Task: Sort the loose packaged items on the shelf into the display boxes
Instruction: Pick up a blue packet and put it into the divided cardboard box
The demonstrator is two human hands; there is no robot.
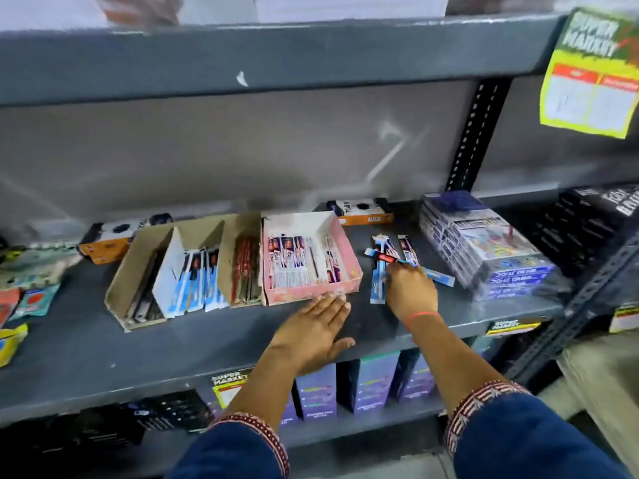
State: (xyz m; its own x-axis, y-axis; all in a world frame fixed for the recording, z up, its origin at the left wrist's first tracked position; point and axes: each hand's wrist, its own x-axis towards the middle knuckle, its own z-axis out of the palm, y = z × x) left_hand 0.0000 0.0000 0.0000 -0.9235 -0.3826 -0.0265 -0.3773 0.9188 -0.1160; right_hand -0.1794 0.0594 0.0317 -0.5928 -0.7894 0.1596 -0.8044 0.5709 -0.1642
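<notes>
Several loose long packaged items (387, 254) lie scattered on the grey shelf (86, 347), right of a pink display box (349, 250) that holds similar packets. My right hand (409, 292) rests on the loose pile, fingertips pinching a blue-and-red packet (383, 259). Fingers spread, my left hand (313, 328) lies flat on the shelf, its tips touching the pink box's front wall. Left of the pink box stand brown cardboard display boxes (138, 267) with blue-white and red packets standing upright.
A wrapped stack of blue boxes (491, 247) sits right of the loose items. Orange-and-white boxes (363, 210) lie at the back. Small packets (31, 299) lie at the far left. The upper shelf (276, 57) hangs overhead; a yellow sign (591, 74) hangs at top right.
</notes>
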